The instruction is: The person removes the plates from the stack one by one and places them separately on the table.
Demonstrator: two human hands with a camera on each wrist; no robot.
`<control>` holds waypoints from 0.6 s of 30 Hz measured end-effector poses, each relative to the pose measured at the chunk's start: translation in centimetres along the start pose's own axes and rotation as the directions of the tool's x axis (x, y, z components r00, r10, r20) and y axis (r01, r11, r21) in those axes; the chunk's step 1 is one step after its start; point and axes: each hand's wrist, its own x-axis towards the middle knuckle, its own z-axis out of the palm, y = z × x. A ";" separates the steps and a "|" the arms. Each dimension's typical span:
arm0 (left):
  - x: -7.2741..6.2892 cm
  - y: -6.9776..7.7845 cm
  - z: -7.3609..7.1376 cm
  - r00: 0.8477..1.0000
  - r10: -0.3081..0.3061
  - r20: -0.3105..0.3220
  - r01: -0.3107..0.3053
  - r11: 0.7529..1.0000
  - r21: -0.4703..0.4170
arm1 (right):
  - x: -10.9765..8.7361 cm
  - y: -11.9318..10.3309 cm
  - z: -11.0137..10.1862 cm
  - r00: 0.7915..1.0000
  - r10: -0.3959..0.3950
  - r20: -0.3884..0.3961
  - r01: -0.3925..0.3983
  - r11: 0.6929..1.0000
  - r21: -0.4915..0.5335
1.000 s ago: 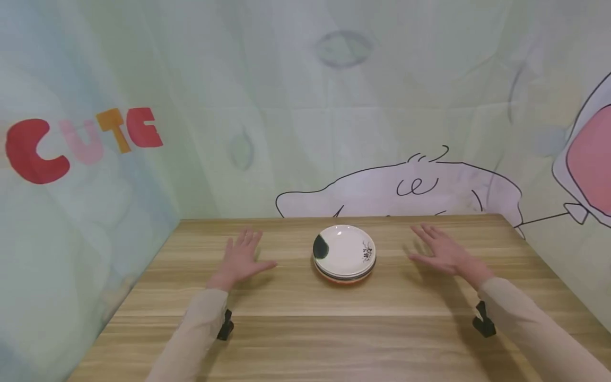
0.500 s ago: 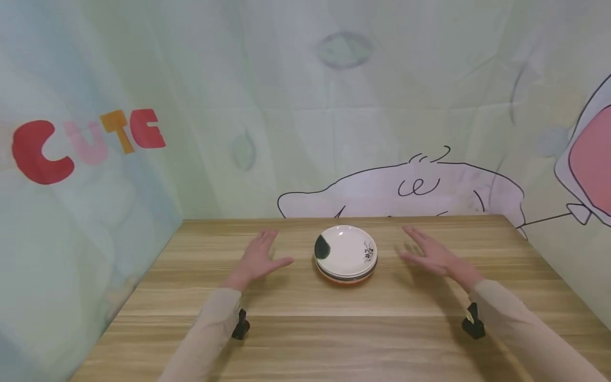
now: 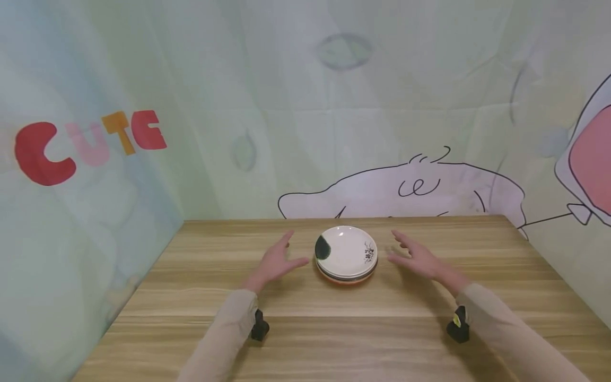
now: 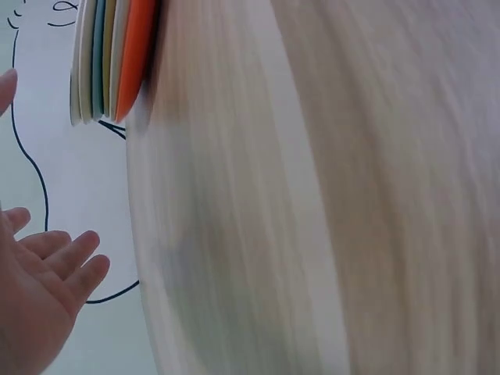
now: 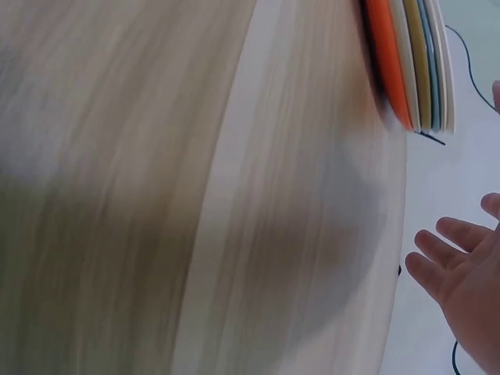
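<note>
Stack of plates [image 3: 346, 268] stands on the wood-grain table [image 3: 305, 345], in its far half, between the two hands. Top plate [image 3: 345, 249] is white, with a dark green patch at its left edge and a dark flowering sprig at its right. Wrist views show the stack edge-on: pale, blue-green and mustard rims above an orange bottom piece [image 4: 137, 55].

Left hand [image 3: 277, 261]: just left of the stack, apart from it, holding nothing. Fingers extended, thumb spread away from them and directed right, toward the plates.

Right hand [image 3: 417, 260]: just right of the stack, likewise apart and holding nothing. Fingers spread and slightly bent, thumb set off on the near side, tips directed left. Shadows of both hands fall on the tabletop.

Both forearms enter from the near side in beige sleeves [image 3: 219, 331]. Each wrist carries a small black device, left one [image 3: 260, 326] and right one [image 3: 459, 326]; a yellow spot shows on the latter.

Beyond the far table edge: pale green printed cloth [image 3: 286, 79]. Coloured letters [image 3: 32, 154] reading CUTE at left; outlined white figure [image 3: 372, 191] behind the plates; pink balloon [image 3: 596, 159] at far right.
</note>
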 end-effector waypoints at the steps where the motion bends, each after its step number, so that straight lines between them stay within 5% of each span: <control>1: 0.1 0.1 0.2 1.000 -0.015 0.004 0.015 1.000 -0.022 | 0.1 -0.1 0.2 1.000 0.004 -0.001 -0.004 1.000 0.016; 7: 0.4 0.9 1.3 0.997 -0.071 0.031 0.075 0.987 -0.146 | 0.6 -0.8 0.9 0.999 0.042 -0.003 -0.041 0.990 0.133; 18: 1.0 1.7 2.8 0.996 -0.038 0.085 0.055 0.975 -0.213 | 1.7 -1.9 2.0 0.999 0.043 -0.003 -0.041 0.969 0.243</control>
